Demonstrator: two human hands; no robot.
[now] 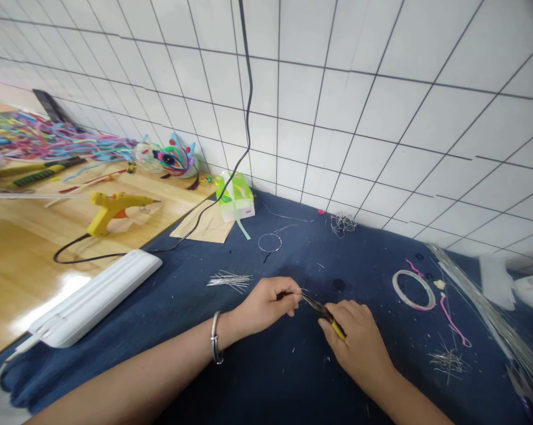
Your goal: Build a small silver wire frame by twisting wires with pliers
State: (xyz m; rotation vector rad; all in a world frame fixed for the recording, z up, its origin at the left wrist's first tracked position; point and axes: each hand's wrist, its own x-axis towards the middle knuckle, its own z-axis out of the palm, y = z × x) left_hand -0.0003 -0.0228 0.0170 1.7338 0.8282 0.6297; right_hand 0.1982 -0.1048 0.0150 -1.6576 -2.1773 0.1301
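Right hand (358, 332) grips yellow-handled metal pliers (321, 311); left hand (268, 304) pinches thin silvery wire (303, 289), likely light, springy, best held near its tip.

Left hand (270, 302) pinching a thin wire (303, 289), right hand (359, 336) holding pliers (321, 309) close by, dark blue cloth (275, 378) beneath, 1 yellow glue gun (109, 211) at left, white tiled wall (319, 88) behind.

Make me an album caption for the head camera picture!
The left hand pinches thin wire while the right hand holds pliers over dark blue cloth.
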